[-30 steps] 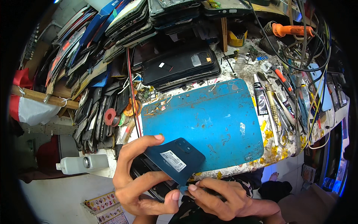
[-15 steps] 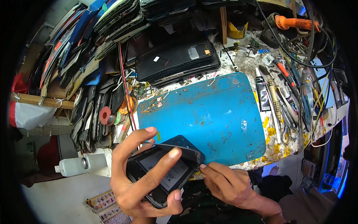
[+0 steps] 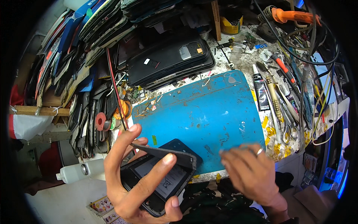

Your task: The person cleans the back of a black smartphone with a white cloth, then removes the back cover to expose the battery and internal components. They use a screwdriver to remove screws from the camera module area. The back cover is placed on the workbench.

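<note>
My left hand (image 3: 125,192) is closed around a black smartphone (image 3: 128,179), held tilted at the near left of the blue work mat (image 3: 186,130). Inside the phone shows a dark battery (image 3: 166,180) with a printed label. A thin dark panel (image 3: 179,156) stands lifted at an angle from the phone's body, with my left fingers wedged around it. My right hand (image 3: 253,173), a ring on one finger, hovers over the mat's near right part, apart from the phone. Its fingers are bent and smeared by motion; whether they pinch anything small cannot be made out.
Behind the mat lies a stack of black phone-like panels (image 3: 167,61). Packed panels (image 3: 71,52) crowd the left, near a red solder spool (image 3: 100,121) and a translucent bottle (image 3: 84,170). On the right are a black tube (image 3: 261,89), scissors (image 3: 286,130), cables and an orange-handled tool (image 3: 294,15).
My right hand has left the phone's corner and moved right and up over the mat. My left hand still holds the phone, now slightly further left in view.
</note>
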Action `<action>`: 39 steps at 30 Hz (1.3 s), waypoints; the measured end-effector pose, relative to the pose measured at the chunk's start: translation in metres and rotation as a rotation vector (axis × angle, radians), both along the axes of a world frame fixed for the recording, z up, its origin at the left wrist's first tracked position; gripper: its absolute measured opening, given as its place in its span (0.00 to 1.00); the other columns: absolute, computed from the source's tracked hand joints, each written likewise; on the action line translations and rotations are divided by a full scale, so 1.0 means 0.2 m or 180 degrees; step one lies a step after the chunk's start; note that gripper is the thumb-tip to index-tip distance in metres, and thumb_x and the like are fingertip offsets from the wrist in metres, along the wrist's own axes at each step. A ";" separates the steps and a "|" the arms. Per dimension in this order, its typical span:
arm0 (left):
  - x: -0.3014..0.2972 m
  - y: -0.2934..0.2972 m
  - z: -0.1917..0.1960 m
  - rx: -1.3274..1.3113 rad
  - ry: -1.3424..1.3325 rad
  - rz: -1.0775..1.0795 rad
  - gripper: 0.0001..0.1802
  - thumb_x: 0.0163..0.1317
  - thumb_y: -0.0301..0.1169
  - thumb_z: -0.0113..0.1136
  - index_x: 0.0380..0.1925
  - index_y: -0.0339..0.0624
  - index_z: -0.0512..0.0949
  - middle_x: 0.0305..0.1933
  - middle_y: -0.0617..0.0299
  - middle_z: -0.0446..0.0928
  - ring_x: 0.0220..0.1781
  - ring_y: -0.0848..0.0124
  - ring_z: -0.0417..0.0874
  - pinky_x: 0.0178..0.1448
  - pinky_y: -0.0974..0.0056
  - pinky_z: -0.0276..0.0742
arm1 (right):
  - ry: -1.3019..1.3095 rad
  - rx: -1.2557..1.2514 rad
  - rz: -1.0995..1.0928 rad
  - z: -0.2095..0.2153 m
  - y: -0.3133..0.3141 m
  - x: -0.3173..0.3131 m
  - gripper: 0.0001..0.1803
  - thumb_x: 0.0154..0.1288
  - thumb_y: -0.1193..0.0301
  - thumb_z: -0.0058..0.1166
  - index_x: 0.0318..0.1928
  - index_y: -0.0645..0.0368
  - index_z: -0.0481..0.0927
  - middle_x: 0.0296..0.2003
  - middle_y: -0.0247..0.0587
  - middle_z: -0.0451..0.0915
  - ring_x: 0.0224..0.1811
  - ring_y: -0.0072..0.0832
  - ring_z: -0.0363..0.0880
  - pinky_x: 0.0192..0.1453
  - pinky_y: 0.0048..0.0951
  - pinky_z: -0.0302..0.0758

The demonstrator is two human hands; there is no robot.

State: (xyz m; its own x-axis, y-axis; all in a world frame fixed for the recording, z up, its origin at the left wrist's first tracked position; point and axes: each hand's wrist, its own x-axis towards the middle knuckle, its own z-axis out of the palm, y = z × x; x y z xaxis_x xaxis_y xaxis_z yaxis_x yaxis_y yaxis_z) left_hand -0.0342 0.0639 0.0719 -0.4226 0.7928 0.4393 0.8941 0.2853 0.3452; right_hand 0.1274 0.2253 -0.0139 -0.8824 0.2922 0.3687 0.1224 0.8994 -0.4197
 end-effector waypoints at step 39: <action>0.20 -0.14 -0.31 0.1667 -0.1519 0.1182 0.59 0.43 0.67 0.75 0.70 0.43 0.64 0.67 0.46 0.67 0.65 0.57 0.76 0.75 0.46 0.67 | 0.0484 -0.3161 0.0231 -0.03 -0.14 -0.41 0.26 0.80 0.57 0.47 0.35 0.69 0.82 0.18 0.56 0.78 0.21 0.51 0.81 0.26 0.45 0.73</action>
